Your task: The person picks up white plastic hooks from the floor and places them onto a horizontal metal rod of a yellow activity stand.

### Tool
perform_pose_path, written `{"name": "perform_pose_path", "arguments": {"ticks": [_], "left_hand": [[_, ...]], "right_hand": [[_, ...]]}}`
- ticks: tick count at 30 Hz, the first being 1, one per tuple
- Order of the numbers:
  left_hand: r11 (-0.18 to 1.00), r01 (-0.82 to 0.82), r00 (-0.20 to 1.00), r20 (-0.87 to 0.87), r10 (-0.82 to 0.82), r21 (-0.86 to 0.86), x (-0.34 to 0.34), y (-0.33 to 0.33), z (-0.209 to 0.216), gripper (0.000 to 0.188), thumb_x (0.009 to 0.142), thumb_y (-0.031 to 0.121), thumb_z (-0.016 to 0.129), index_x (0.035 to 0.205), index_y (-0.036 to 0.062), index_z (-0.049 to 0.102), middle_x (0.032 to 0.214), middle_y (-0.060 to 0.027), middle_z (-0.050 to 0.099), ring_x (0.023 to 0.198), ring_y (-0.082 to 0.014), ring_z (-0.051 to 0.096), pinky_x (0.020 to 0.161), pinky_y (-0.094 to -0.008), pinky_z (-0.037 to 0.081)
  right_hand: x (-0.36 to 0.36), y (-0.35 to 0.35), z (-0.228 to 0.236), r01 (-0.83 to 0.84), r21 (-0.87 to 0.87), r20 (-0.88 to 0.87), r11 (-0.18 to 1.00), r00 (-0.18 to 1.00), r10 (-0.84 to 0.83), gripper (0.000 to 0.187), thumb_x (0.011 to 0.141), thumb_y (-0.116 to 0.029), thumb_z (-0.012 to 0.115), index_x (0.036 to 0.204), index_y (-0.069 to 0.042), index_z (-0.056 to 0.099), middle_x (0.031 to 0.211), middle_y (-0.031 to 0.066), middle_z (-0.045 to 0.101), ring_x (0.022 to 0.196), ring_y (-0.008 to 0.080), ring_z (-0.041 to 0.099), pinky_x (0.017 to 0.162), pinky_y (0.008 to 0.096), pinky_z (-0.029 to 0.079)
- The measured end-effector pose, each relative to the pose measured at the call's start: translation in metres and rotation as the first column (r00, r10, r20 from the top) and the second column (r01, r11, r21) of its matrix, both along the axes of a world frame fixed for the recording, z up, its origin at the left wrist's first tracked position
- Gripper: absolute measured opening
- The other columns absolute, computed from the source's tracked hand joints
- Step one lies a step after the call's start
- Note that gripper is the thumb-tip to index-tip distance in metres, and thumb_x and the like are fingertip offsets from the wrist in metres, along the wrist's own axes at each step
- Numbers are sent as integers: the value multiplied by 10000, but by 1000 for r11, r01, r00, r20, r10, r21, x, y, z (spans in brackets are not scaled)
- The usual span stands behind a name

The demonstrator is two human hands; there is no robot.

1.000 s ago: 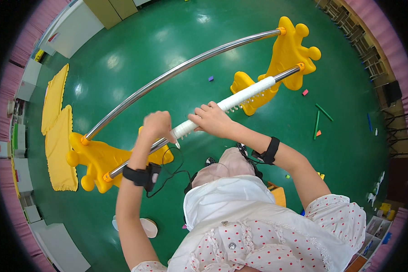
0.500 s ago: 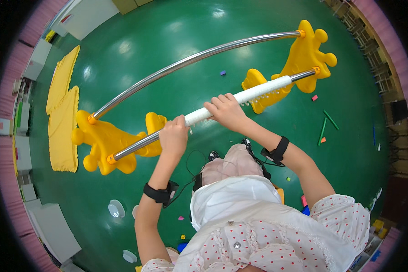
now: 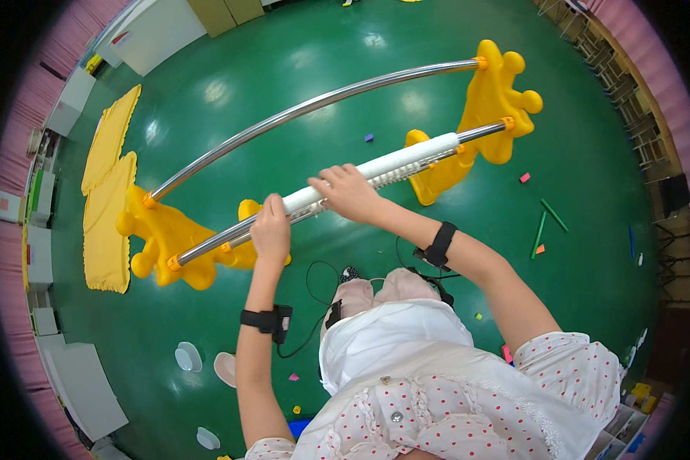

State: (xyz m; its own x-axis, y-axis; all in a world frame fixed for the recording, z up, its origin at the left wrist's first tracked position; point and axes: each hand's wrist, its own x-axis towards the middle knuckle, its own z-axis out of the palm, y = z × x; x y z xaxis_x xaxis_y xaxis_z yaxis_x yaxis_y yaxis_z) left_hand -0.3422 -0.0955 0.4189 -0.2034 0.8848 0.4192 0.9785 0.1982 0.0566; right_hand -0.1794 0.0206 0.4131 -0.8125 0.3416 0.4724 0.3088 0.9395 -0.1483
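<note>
A yellow rack with animal-shaped plastic ends (image 3: 492,100) carries shiny metal bars. Round its near bar (image 3: 215,244) lies a smooth white roll (image 3: 395,162), with a row of small white bead-like bits along its lower side. My left hand (image 3: 271,230) is closed round the left end of the roll, where the bare bar begins. A little to the right, my right hand (image 3: 346,193) rests over the roll, its fingers curled across the top and its thumb side hidden. Another curved metal bar (image 3: 314,102) spans the far side.
Yellow mats (image 3: 107,230) lie on the green floor at left. Plastic bowls (image 3: 188,356) are scattered at lower left. Green sticks (image 3: 539,234) and small coloured blocks (image 3: 524,178) lie at right. White cabinets (image 3: 88,387) line the left side; stacked chairs (image 3: 629,100) stand far right.
The rack and both hands have shifted left in view. A lower bar now shows beneath the white roll, and the bead-like row looks straighter. Both hands keep their hold.
</note>
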Motion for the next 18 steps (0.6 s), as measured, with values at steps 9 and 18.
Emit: {"name": "perform_pose_path", "arguments": {"ticks": [9,18], "left_hand": [[888,-2,996,75,41,-460,-2,18,37,248,614,188,707,809,92,589,751,-104,621,744,-284,607,654,-387,491],[797,-62,977,128,172,-601,-1,34,48,365,551,162,747,899,124,644,834,-107,639,810,-273,608,713,-374,487]], "right_hand": [[154,111,29,251,-117,216,961,951,-222,612,602,-207,717,1151,-133,455,1085,69,535,1034,238,506,808,426,413],[180,155,14,167,-161,320,973,941,-108,357,557,-191,752,830,-101,541,745,87,607,722,296,591,649,403,467]]}}
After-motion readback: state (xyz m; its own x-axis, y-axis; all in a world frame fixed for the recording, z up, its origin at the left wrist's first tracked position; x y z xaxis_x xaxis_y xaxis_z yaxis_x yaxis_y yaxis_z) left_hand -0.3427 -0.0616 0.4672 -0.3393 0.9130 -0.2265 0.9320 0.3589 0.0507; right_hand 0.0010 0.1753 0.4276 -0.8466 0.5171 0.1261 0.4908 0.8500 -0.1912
